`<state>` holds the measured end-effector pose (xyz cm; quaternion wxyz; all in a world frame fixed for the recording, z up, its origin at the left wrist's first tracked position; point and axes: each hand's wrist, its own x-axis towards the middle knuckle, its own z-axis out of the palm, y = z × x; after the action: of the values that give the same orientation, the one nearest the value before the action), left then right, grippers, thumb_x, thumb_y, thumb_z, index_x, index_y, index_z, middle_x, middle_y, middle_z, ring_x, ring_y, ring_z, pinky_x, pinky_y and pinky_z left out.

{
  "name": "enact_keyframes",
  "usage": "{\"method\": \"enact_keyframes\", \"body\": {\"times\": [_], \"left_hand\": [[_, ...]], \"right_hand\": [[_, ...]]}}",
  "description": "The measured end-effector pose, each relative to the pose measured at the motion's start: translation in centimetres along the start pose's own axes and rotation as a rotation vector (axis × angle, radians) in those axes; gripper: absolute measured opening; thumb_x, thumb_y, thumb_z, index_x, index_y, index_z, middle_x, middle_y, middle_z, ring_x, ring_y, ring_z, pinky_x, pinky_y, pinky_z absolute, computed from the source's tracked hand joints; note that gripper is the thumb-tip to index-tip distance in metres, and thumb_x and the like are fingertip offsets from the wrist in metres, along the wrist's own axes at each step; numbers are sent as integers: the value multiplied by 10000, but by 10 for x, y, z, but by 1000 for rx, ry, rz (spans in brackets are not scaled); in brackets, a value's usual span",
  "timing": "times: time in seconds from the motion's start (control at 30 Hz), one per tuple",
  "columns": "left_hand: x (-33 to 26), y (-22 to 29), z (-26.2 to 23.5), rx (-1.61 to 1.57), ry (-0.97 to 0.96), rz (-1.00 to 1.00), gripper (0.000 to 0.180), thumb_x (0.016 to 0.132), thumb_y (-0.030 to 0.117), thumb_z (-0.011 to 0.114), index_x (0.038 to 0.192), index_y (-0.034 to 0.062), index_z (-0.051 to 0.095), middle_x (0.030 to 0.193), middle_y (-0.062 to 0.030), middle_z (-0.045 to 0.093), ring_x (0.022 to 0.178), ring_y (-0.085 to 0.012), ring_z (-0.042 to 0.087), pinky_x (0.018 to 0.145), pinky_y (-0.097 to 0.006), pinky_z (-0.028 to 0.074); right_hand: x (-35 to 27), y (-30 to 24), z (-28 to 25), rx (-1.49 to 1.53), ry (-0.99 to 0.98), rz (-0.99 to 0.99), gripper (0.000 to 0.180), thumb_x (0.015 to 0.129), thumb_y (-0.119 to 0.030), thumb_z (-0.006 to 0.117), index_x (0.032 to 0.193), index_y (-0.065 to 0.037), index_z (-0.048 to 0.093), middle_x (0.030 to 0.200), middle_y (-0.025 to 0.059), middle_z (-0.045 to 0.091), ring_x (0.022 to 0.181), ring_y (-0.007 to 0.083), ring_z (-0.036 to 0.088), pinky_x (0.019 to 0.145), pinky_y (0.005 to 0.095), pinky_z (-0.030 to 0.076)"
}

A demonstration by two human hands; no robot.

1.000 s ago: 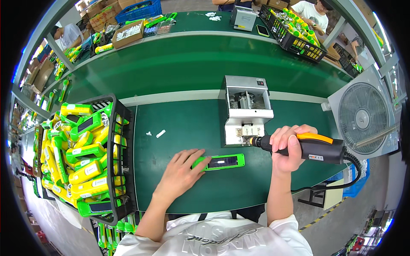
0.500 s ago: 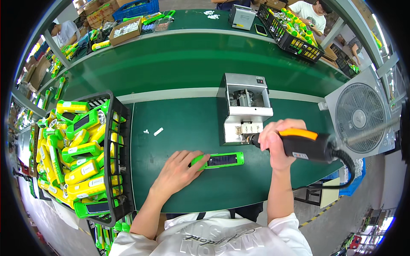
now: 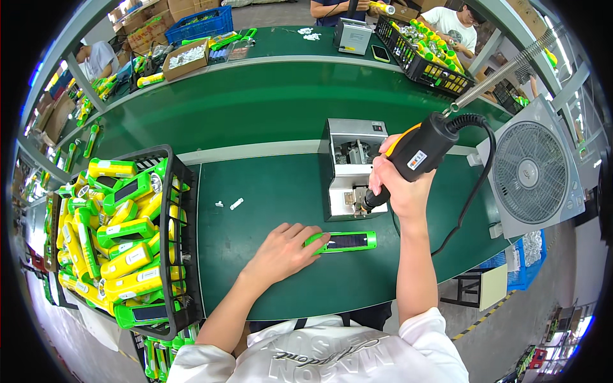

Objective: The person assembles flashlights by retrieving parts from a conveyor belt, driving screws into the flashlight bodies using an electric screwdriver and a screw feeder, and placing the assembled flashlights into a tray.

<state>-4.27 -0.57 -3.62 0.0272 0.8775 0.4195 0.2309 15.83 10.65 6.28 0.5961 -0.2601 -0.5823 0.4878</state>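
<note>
Left hand (image 3: 281,252) flat, fingers spread, pinning green casing (image 3: 341,242) to bench (image 3: 268,191) before screw feeder (image 3: 351,167). Right hand (image 3: 399,185) clenched round electric screwdriver (image 3: 418,153), bit seemingly at feeder outlet. Best kept vertical, casing steadied.

So the person's wearing a white short-sleeved tee (image 3: 332,354); there's a grey script-style print across the chest, kinda curved by the lens; sleeves stop above the elbow, so both forearms are bare coming up from the bottom edge; no gloves, no watch, no rings or wristbands that I can spot on the left hand (image 3: 281,252) or the right hand (image 3: 399,188); fingers (image 3: 305,233) bare, nails short and plain.
</note>
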Motion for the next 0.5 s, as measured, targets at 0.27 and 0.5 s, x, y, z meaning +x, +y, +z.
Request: {"method": "enact_keyframes", "body": {"times": [0.27,0.5], "left_hand": [[-1,-3,11,-30,51,-4,375,801,259,759,1129,121,641,1133,-13,640,878,-187,620,732,-337,497],[5,1,25,-55,134,4,358,790,254,776,1099,129,646,1126,-16,646,884,-189,625,737,-332,499]], "right_hand": [[-3,-2,5,-20,9,-34,153,819,92,623,931,21,546,676,39,567,484,104,534,432,261,442],[20,2,-14,106,-11,170,165,796,65,634,911,2,534,609,48,539,429,131,529,430,284,443]]}}
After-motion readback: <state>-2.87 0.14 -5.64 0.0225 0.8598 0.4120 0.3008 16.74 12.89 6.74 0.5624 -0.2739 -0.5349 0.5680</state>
